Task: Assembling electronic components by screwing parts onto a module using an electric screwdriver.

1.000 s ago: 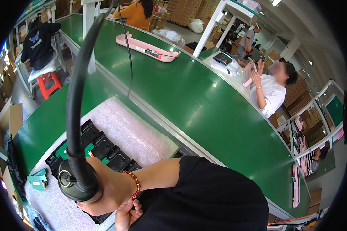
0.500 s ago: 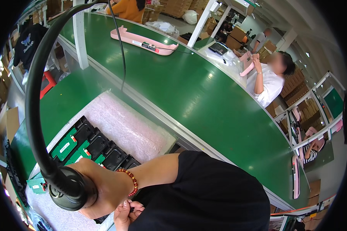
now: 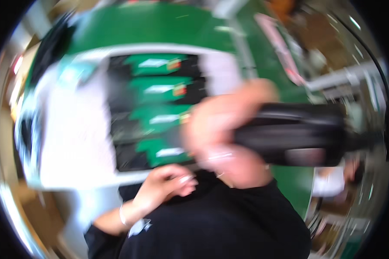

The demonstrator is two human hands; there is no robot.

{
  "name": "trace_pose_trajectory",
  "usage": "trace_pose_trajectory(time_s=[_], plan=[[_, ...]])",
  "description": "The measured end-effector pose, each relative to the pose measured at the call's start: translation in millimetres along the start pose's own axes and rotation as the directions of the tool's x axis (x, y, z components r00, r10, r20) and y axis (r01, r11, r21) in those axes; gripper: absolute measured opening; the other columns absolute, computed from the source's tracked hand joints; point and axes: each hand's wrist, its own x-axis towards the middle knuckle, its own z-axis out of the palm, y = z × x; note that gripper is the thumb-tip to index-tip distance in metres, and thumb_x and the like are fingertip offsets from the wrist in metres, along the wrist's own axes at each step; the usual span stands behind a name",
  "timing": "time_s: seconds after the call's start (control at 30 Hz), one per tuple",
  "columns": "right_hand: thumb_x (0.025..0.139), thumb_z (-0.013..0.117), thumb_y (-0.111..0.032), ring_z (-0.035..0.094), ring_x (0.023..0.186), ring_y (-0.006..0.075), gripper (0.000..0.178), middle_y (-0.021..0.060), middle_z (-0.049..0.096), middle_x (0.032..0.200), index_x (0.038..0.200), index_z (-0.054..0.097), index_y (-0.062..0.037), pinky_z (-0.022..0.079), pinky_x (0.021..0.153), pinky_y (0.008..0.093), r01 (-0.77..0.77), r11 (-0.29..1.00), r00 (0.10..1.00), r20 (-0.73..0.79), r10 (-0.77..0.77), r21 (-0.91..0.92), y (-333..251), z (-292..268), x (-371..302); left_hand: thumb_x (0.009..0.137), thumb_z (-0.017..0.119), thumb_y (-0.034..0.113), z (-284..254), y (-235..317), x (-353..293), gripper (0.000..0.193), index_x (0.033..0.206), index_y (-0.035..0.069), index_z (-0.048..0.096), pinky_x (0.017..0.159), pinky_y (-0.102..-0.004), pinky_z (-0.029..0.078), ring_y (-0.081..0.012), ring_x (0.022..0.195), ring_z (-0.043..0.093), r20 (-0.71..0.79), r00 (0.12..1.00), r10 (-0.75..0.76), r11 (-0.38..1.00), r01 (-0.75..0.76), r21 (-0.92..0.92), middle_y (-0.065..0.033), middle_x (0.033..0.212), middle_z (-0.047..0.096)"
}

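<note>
My right hand (image 3: 224, 134) is wrapped round a black corded electric screwdriver (image 3: 298, 134), its body pointing off to the right. The blurred tool tip lies over the lower green circuit boards (image 3: 157, 119). Several of these boards sit in a column inside black plastic housings (image 3: 127, 157), each with a white label and a small red-and-yellow part. Below the housings, close to my body, my left hand (image 3: 166, 185) has its fingers curled together; whatever they hold is too small or blurred to make out.
Under the housings lies a pale padded mat (image 3: 78, 142) on a green worktop (image 3: 134, 26). A loose teal piece (image 3: 75, 73) rests on its upper left. At upper right, a long pink shell (image 3: 281, 47) lies on the green belt beyond a pale rail. Another person's part shows blurred at right.
My view has swung left and down toward the mat, blurring everything. The screwdriver, upright at lower left before, now lies sideways in my right hand. My left hand has come clear beside the housings.
</note>
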Motion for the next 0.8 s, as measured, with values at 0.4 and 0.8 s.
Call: trace_pose_trajectory(time_s=[0.4, 0.8], plan=[[0.074, 0.05, -0.004, 0.042, 0.051, 0.0082, 0.027, -0.0006, 0.043, 0.062, 0.097, 0.037, -0.0069, 0.034, 0.059, 0.0267, -0.187, 0.981, 0.966, 0.192, 0.173, 0.054, 33.3, 7.3, 13.5, 0.085, 0.057, 0.012, -8.6, -4.4, 11.1, 0.015, 0.097, 0.003, 0.057, 0.071, -0.0216, 0.05, -0.0104, 0.077, 0.059, 0.052, 0.994, 0.097, 0.913, -0.068, -0.402, -0.0044, 0.086, 0.061], [0.071, 0.05, -0.001, 0.042, 0.05, 0.0107, 0.025, 0.0021, 0.043, 0.063, 0.091, 0.036, -0.0069, 0.035, 0.057, 0.0273, -0.208, 0.978, 0.943, 0.265, 0.202, -0.005, 37.6, 10.9, 16.8, 0.083, 0.06, 0.013, -5.5, -4.0, 18.4, 0.019, 0.097, 0.0, 0.058, 0.071, -0.021, 0.05, -0.0093, 0.078, 0.058, -0.001, 0.988, 0.157, 0.871, -0.139, -0.471, -0.0055, 0.087, 0.06]])
